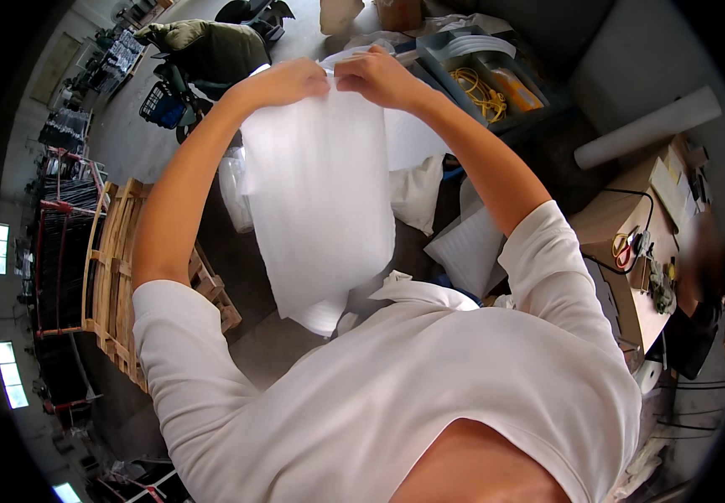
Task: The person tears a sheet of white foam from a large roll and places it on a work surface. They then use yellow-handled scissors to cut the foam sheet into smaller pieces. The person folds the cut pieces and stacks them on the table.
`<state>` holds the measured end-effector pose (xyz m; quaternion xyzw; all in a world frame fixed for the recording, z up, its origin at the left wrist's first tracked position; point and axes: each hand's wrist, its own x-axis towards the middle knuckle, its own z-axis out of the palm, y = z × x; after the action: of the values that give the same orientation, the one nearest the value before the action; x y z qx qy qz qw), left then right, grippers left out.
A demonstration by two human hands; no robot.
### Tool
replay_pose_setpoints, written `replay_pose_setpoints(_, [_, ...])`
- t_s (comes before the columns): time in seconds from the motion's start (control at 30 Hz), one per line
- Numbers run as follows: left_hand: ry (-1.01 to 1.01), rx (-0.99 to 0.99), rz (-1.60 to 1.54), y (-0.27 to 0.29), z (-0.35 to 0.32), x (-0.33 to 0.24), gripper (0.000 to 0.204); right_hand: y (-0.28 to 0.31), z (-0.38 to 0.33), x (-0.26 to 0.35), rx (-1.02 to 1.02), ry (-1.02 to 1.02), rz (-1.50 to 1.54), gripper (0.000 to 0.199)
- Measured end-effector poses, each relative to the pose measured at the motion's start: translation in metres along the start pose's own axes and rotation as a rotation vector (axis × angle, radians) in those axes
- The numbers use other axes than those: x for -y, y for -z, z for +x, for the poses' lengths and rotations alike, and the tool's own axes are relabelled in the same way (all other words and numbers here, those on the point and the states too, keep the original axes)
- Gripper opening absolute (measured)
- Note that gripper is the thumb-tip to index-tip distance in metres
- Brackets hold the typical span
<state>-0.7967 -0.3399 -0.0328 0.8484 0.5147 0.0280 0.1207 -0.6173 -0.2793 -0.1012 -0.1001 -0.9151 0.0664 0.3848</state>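
Observation:
Both my arms stretch out in front of me in white short sleeves. My left hand [289, 81] and my right hand [376, 75] pinch the top edge of a large white foam sheet [320, 201], close together, thumbs toward each other. The sheet hangs down from my hands toward my chest, folded or rolled into a thick soft pad, its lower end curling near my shirt. What lies directly behind the sheet is hidden.
A wooden pallet [115, 268] leans at the left. A grey bin [496, 113] with yellow cord stands ahead on the right, with loose foam pieces [471, 247] below it. A white roll [647, 127] and a cardboard-topped bench [610, 220] with tools sit right. Another person [710, 264] is at the right rim.

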Motion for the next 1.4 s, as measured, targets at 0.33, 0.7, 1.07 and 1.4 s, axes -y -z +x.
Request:
replay_pose_setpoints(0.33, [0.171, -0.097, -1.228, -0.037, -0.007, -0.005, 0.019, 0.016, 0.0, 0.014, -0.239, 0.109, -0.005, 0.014])
replay_pose_setpoints(0.7, [0.667, -0.331, -0.125, -0.103, -0.139, 0.188, 0.025, 0.131, -0.087, 0.011, -0.97, -0.256, 0.253, 0.03])
replay_pose_setpoints(1.07, [0.491, -0.44, -0.091, -0.078, -0.165, 0.173, 0.03, 0.181, -0.099, -0.036, -0.602, -0.324, 0.179, 0.026])
replay_pose_setpoints(1.4, [0.207, -0.213, -0.63, -0.065, -0.005, 0.016, 0.022, -0.007, 0.009, 0.06, -0.255, 0.119, 0.431, 0.032])
